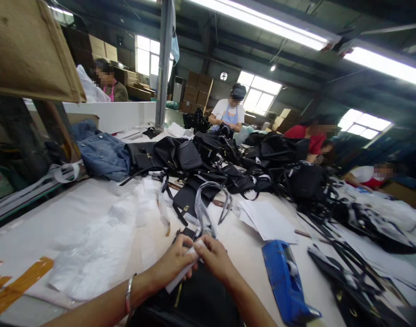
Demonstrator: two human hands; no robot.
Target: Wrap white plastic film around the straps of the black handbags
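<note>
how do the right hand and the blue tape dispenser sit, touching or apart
Apart: the head view shows pale tabletop between the right hand and the blue tape dispenser.

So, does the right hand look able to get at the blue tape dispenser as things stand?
Probably yes: the right hand is near the blue tape dispenser, with only bare table seen between, though it is busy pinching the white strip.
</note>
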